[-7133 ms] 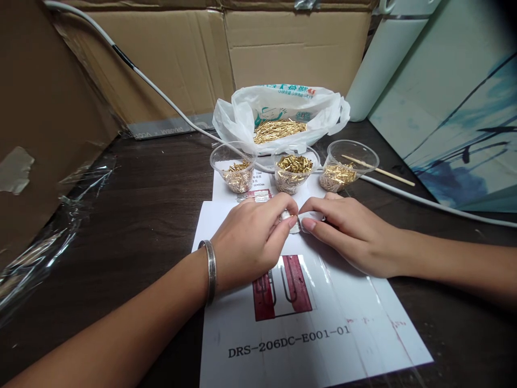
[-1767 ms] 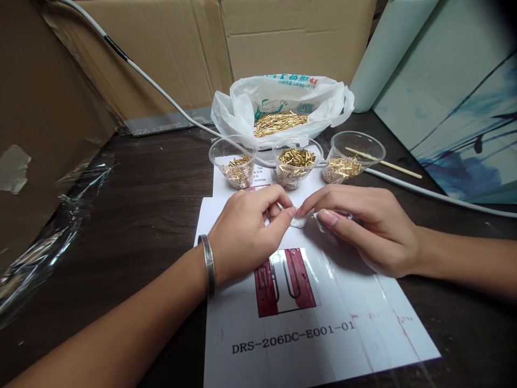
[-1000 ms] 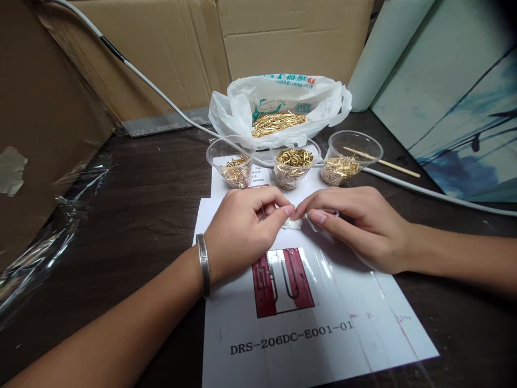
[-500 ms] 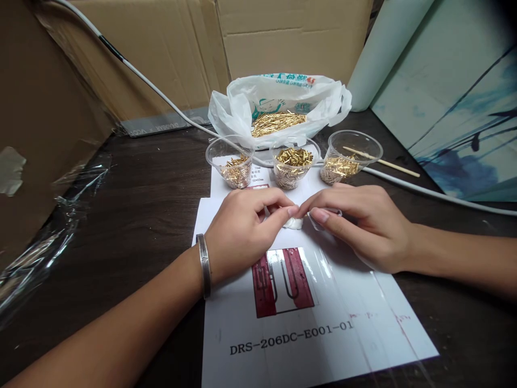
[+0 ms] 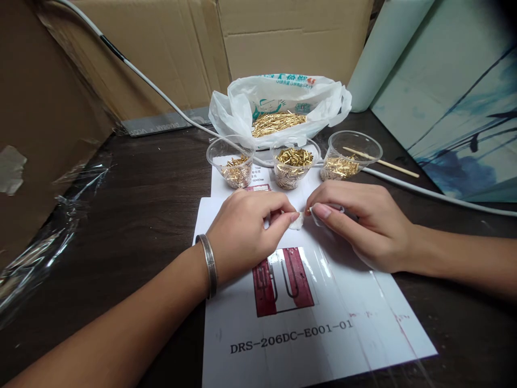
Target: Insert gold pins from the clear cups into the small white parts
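My left hand [image 5: 246, 234], with a metal bangle at the wrist, rests on a white printed sheet [image 5: 315, 334], thumb and forefinger pinched on a small white piece [image 5: 296, 222]. My right hand [image 5: 359, 226] faces it with its fingers closed in a pinch, the tips almost touching that piece. What the right fingers hold is too small to name. Just beyond the hands stand three clear plastic cups [image 5: 230, 161], each part full of small gold metal pins.
A white plastic bag [image 5: 242, 110] holding more gold pins lies behind the cups. A wooden stick [image 5: 383, 163] rests on the right cup. A white cable [image 5: 161, 91] crosses the dark table. Cardboard boxes [image 5: 283, 37] stand behind and at left; a painted panel [image 5: 456, 108] leans at right.
Both hands have stayed at the same spot, fingertips working together; the right fingertips have drawn slightly apart from the left. The view has barely shifted.
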Demonstrator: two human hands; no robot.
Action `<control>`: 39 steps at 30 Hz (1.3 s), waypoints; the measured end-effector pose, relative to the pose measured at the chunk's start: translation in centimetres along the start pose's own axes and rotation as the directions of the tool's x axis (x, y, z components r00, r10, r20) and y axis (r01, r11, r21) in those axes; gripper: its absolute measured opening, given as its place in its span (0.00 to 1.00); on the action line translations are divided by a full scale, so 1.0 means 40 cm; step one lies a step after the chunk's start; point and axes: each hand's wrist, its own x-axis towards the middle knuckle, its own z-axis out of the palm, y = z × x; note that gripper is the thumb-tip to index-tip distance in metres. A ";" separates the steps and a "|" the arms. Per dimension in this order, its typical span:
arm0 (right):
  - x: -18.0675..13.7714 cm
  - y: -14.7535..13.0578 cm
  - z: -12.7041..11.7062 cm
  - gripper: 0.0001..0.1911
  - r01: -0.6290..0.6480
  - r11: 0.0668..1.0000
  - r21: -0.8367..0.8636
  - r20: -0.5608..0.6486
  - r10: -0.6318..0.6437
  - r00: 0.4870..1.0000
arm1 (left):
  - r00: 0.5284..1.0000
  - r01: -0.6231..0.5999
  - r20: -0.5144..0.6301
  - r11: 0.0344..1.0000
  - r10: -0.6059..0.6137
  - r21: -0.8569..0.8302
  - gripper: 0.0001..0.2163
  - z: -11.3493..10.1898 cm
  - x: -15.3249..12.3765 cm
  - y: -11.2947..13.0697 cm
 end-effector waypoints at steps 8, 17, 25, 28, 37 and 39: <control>0.011 -0.002 0.000 0.14 -0.062 0.996 -0.060 0.100 0.068 0.993 | 0.996 -0.086 -0.019 0.991 0.089 0.103 0.07 0.009 -0.005 -0.004; 0.019 -0.002 0.006 0.14 -0.038 0.994 -0.098 0.155 0.053 0.987 | 0.993 -0.112 -0.016 0.990 0.113 0.083 0.07 0.010 0.002 -0.006; 0.019 0.000 0.007 0.14 -0.021 0.994 -0.106 0.167 0.038 0.985 | 0.992 -0.123 -0.021 0.990 0.124 0.074 0.07 0.011 0.002 -0.004; 0.019 -0.001 0.007 0.14 -0.015 0.994 -0.106 0.167 0.033 0.985 | 0.992 -0.125 -0.015 0.989 0.126 0.082 0.08 0.011 0.001 -0.006; 0.018 -0.007 0.008 0.12 0.005 0.984 -0.176 0.180 0.027 0.983 | 0.991 -0.125 -0.028 0.989 0.128 0.084 0.08 0.014 0.001 -0.006; 0.016 -0.008 0.010 0.12 -0.005 0.984 -0.178 0.176 0.037 0.984 | 0.992 -0.119 -0.029 0.989 0.122 0.084 0.07 0.012 0.001 -0.005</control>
